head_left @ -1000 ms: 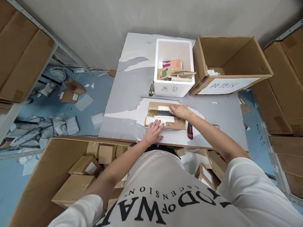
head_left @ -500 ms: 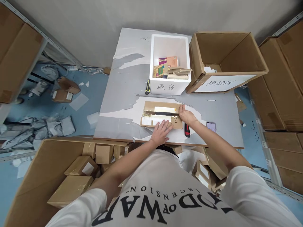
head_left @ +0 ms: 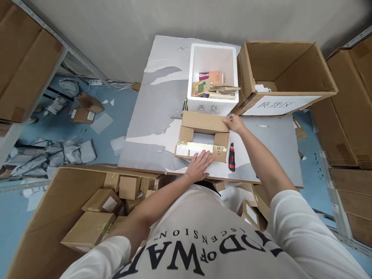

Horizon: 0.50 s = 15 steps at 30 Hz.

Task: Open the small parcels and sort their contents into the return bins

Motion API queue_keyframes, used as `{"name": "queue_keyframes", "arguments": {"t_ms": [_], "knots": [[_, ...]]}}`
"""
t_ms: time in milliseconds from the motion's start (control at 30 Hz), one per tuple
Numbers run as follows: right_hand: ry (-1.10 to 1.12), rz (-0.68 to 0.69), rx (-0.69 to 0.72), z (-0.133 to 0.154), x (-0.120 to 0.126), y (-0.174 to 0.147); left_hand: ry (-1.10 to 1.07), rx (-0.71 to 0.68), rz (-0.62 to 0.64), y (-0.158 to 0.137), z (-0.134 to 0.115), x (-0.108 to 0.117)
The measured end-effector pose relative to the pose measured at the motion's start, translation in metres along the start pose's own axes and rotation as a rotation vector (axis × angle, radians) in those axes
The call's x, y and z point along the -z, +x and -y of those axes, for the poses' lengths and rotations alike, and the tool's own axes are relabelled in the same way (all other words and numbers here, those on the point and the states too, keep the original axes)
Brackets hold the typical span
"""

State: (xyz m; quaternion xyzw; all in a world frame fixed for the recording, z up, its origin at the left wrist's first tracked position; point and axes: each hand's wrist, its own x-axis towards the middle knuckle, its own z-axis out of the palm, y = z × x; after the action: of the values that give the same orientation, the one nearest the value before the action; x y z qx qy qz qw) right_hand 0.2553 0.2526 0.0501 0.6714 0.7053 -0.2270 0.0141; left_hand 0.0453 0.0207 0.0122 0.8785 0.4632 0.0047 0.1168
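Observation:
A small cardboard box [head_left: 181, 135] lies on the table with its far flap raised, and something pale shows inside. White labels and clear tape cover its near flap. My right hand [head_left: 235, 124] pinches the right end of the far flap between thumb and fingers. Fingers spread, my left hand [head_left: 200, 166] rests flat on the near flap and grips nothing. To the right of the box lies a red and black box cutter [head_left: 231, 157]. A second, yellow and black cutter [head_left: 184, 106] is partly hidden behind the raised flap.
Behind the box stands a white foam bin [head_left: 211, 107] holding several books and small packets. Beside it is a large open carton [head_left: 331, 89] with a handwritten sign. Below the table's front edge [head_left: 139, 170], another big carton [head_left: 35, 217] holds several small boxes.
The box's far flap has come up in my right hand, which moved away from me, and the inside now shows. My left hand has stayed on the near side.

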Motion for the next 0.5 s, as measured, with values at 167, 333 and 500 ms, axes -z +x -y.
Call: {"name": "queue_keyframes", "arguments": {"t_ms": [167,333,500], "knots": [[0.077,-0.246,-0.093,0.012,-0.035,-0.011,-0.037,-0.035,-0.043,-0.002,0.013,0.007],[-0.116,-0.474,0.328,0.051,-0.039,-0.065,-0.118,0.132,-0.167,-0.017,0.084,0.027],[-0.209,-0.278,0.630,0.103,-0.060,-0.102,-0.211,0.028,-0.043,-0.016,0.169,0.038]]}}
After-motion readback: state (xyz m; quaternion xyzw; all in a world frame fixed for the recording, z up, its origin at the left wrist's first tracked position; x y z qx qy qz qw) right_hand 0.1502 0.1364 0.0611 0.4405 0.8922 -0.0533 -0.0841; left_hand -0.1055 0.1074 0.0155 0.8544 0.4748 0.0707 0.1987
